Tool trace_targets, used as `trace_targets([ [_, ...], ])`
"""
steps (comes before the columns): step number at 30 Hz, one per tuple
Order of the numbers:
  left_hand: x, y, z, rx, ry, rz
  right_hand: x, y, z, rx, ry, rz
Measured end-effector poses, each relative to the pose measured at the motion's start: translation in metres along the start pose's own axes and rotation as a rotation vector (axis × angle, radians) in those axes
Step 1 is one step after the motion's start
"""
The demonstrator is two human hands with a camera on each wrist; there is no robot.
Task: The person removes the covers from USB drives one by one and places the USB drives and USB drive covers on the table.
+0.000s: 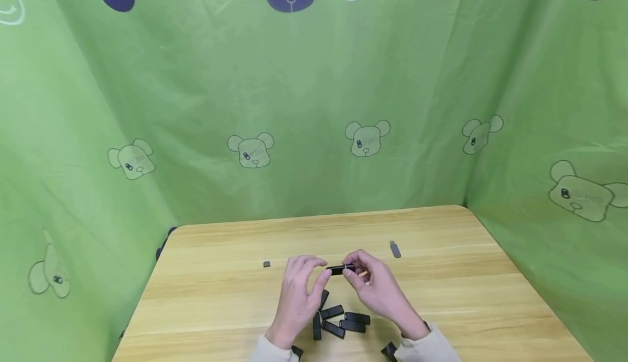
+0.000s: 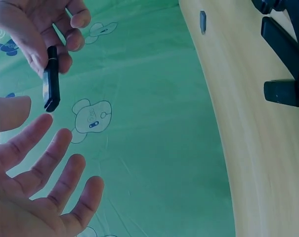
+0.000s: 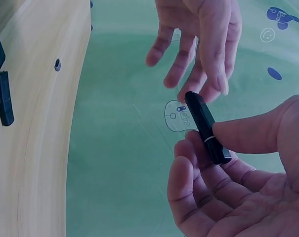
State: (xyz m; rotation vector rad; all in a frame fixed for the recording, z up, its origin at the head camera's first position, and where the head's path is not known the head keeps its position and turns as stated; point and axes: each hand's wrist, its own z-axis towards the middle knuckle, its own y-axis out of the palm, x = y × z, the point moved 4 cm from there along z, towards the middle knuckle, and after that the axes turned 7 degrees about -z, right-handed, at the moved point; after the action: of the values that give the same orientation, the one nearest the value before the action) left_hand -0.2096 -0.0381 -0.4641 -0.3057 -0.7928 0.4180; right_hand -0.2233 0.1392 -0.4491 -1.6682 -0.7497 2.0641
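My right hand (image 1: 378,285) pinches a black USB stick (image 3: 204,126) between thumb and fingers, close above the table. A thin pale line shows between its two black parts in the right wrist view. My left hand (image 1: 297,294) is at the stick's other end, thumb and fingers spread, with the fingertips (image 2: 43,121) right by the tip. In the left wrist view the left palm (image 2: 16,212) holds nothing. Below the hands, several black USB sticks (image 1: 333,329) lie loosely grouped on the table.
A grey USB stick (image 1: 395,249) with its plug bare lies at the back right of the wooden table (image 1: 221,291). A small grey cap (image 1: 267,264) lies left of the hands. Green printed cloth (image 1: 314,78) hangs behind and at both sides.
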Motion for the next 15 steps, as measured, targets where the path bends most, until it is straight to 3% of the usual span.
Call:
trace_targets([
  [6, 0.0044, 0.0034, 0.0006, -0.031, -0.013, -0.024, -0.0056, -0.0018, -0.0042, 0.001, -0.017, 0.013],
  [15, 0.0063, 0.0055, -0.0029, -0.014, 0.008, -0.03, -0.0087, -0.0022, -0.0068, 0.02, -0.086, 0.068],
])
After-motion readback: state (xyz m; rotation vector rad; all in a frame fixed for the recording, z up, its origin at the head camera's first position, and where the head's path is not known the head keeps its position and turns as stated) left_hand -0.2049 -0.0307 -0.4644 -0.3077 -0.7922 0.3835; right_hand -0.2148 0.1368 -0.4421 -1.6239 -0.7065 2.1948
